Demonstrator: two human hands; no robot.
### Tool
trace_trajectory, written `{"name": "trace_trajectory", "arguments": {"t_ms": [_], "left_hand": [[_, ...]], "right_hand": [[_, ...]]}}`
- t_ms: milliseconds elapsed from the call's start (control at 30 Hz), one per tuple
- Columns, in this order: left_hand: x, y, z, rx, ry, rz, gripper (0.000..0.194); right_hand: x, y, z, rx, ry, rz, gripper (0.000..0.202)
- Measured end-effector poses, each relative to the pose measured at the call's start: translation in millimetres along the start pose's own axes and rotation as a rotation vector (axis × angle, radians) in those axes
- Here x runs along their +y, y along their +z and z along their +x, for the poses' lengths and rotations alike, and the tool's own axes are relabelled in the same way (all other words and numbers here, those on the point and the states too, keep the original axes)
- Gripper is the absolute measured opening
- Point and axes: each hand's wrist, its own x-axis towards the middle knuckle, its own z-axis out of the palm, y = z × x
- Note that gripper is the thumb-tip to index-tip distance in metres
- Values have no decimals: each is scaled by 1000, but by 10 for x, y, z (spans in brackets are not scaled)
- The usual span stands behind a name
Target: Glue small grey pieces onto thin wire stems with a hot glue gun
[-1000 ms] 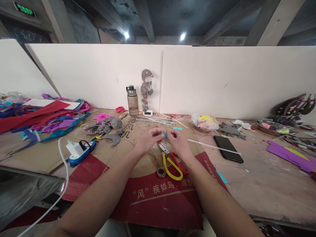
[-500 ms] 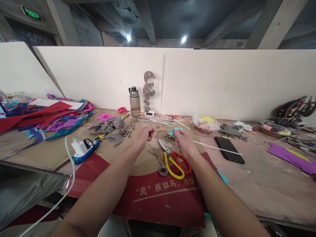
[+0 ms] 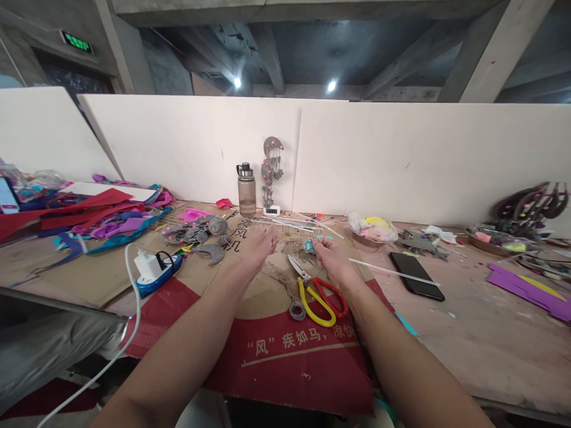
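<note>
My left hand is closed above the cardboard, its fingertips pinched together; anything between them is too small to make out. To its right, my right hand grips a small light-blue piece at the fingertips. A thin white strip runs out from beside that hand and crosses the black phone. Between my forearms lie scissors with one yellow and one red handle, blades partly apart. A coil of grey cord rests just left of the handles.
A water bottle and small white clock stand near the back panel. Grey felt pieces and a blue power strip with a white cable are at left. A plastic-wrapped bowl sits right of centre.
The whole view has shifted slightly, so the scene sits a little lower. My left hand has turned slightly, its fingers now more upright. My right hand keeps hold of the light-blue piece.
</note>
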Motion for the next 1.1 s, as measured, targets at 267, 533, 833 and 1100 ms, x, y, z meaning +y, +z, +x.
{"name": "trace_trajectory", "arguments": {"t_ms": [267,533,833,1100], "left_hand": [[-96,78,38,-69,57,11,18],[-119,53,39,-29,171,19,14],[-148,0,71,-12,163,53,26],[-172,-7,68,-73,146,28,25]], "right_hand": [[35,-22,41,58,-23,15,31],[65,-54,60,67,-75,-12,31],[93,-66,87,51,-77,-12,28],[31,-66,43,47,-68,-25,29]]}}
